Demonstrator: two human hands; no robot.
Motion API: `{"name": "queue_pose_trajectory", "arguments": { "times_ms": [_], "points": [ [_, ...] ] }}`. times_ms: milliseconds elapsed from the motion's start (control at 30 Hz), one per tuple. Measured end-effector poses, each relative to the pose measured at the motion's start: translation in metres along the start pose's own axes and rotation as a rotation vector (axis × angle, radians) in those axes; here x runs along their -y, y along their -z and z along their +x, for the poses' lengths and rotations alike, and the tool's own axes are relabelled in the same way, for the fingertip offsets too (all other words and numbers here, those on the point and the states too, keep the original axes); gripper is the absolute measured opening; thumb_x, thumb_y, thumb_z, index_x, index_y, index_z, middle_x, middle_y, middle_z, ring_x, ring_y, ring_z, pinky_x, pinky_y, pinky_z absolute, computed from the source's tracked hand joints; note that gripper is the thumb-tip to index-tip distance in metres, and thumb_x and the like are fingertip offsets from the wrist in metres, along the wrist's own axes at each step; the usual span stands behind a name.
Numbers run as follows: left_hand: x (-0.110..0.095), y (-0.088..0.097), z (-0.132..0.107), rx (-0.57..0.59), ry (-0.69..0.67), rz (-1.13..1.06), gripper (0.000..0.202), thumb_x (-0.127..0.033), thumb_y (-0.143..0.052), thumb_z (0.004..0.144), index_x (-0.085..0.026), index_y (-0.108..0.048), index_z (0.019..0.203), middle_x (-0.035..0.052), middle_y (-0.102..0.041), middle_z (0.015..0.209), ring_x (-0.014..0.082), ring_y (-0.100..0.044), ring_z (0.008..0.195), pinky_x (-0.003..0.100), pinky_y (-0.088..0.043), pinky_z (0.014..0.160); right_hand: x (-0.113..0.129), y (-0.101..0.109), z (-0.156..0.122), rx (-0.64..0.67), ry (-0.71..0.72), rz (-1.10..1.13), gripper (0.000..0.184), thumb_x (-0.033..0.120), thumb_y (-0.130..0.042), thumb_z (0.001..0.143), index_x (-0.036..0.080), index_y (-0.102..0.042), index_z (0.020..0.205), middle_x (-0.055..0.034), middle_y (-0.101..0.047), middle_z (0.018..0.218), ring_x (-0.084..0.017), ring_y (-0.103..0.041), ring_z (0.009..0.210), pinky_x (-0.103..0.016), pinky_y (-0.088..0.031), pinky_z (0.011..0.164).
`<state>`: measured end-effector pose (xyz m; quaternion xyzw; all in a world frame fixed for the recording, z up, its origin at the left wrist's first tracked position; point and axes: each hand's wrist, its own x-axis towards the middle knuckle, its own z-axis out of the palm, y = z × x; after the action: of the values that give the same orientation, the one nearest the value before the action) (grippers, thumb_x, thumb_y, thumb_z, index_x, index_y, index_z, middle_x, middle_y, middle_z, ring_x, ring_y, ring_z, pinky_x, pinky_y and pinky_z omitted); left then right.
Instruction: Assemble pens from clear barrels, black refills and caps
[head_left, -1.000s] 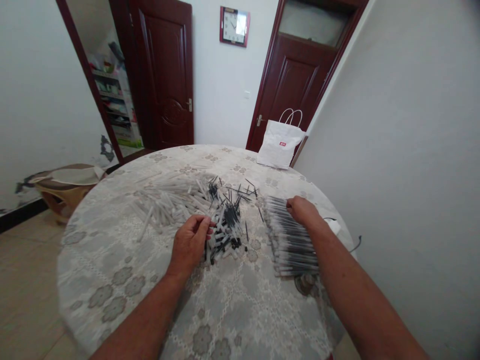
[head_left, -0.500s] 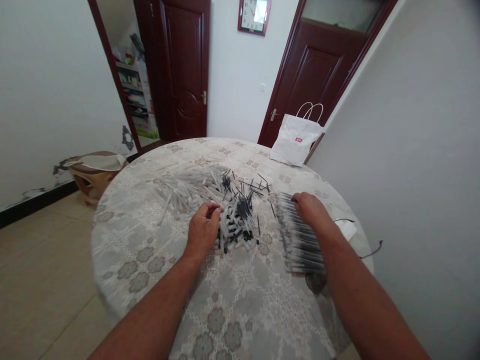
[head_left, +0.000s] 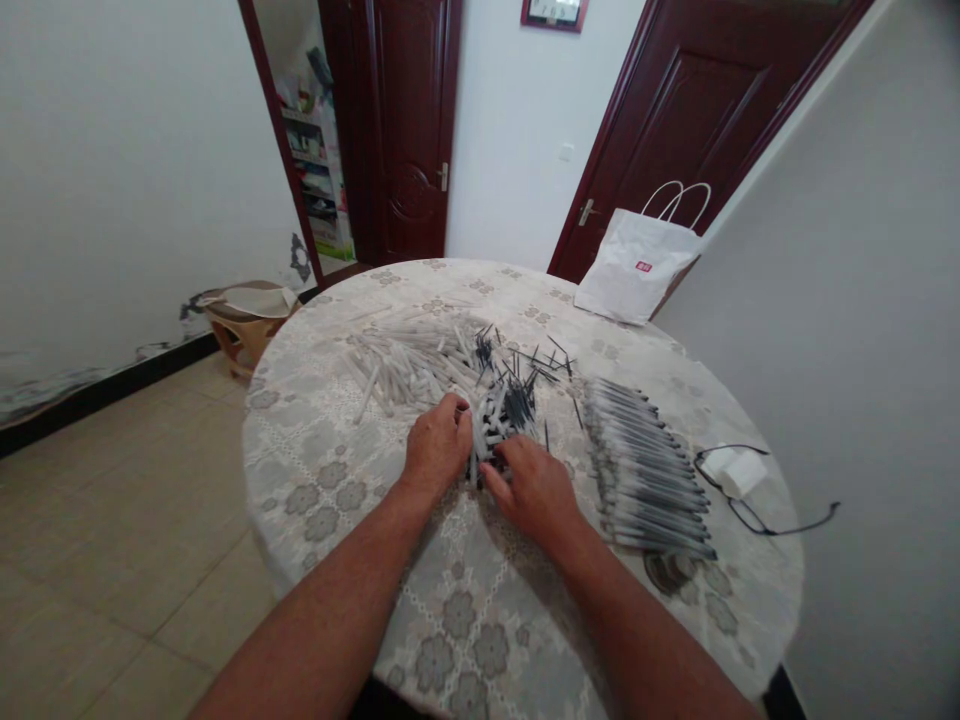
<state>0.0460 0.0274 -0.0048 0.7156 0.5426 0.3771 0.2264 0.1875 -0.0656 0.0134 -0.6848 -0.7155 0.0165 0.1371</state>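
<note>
White and black, plastic by the look of it, is strewn over the cloth of the round table (head_left: 300,540), and here both hands are set close together near its middle, twelve being the far edge! By the left hand (head_left: 441,440) the near edge of the pile is met, fingers curled in towards the thumb; whether a piece is gripped cannot be told. By the right hand (head_left: 536,485) the short pieces (head_left: 491,425) are reached, fingers bent, thumb a little apart; again, a grip cannot be made out.

Pale tubes (head_left: 397,370) are heaped at eleven o'clock, black rods (head_left: 519,402) are bunched just past the hands at twelve, so each sort is kept within easy reach, it seems. At three o'clock pen-like sticks (head_left: 652,470) are laid side by side, probably so that they are kept apart from the loose heap. Beyond them, folded-out glasses (head_left: 754,522) are placed beside a small white object (head_left: 742,472).

Now the containers: by each stick a dark core seems to be enclosed; at one o'clock a white bag (head_left: 637,265) is stood with handles up, its contents hidden; at eleven, through the doorway, shelves (head_left: 307,158) are seen filled with mixed goods
</note>
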Motion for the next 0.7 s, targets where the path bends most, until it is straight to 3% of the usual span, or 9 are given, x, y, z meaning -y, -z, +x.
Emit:
{"name": "queue_pose_trajectory", "arguments": {
  "times_ms": [200, 467, 700],
  "points": [
    [0.0, 0.001, 0.0, 0.044, 0.038, -0.047, 0.017, -0.026, -0.059, 0.09, -0.025, -0.071, 0.101, 0.0073, -0.076, 0.084, 0.0261, -0.07, 0.082, 0.034, -0.046, 0.081, 0.015, -0.01, 0.009, 0.023, -0.074, -0.078, 0.026, 0.044, -0.053, 0.101, 0.021, -0.064, 0.103, -0.0085, -0.066, 0.103, -0.022, -0.064, 0.091, -0.029, -0.042, 0.075],
    [-0.004, 0.001, -0.001, 0.069, 0.013, -0.058, 0.016, -0.026, -0.059, 0.09, -0.026, -0.072, 0.098, 0.0068, -0.076, 0.087, 0.0252, -0.07, 0.082, 0.034, -0.046, 0.082, 0.01, -0.011, 0.01, 0.02, -0.123, -0.136, 0.028, 0.033, -0.041, 0.105, 0.019, -0.064, 0.099, -0.01, -0.068, 0.097, -0.021, -0.066, 0.084, -0.029, -0.041, 0.068],
    [-0.002, -0.001, -0.001, 0.111, -0.009, 0.006, 0.02, -0.027, -0.056, 0.092, -0.024, -0.072, 0.103, 0.0075, -0.078, 0.092, 0.0239, -0.071, 0.088, 0.032, -0.047, 0.083, 0.014, -0.008, 0.008, 0.053, -0.112, -0.126, 0.027, 0.044, -0.052, 0.1, 0.02, -0.064, 0.105, -0.0101, -0.068, 0.104, -0.024, -0.067, 0.091, -0.031, -0.046, 0.072]
  ]
}}
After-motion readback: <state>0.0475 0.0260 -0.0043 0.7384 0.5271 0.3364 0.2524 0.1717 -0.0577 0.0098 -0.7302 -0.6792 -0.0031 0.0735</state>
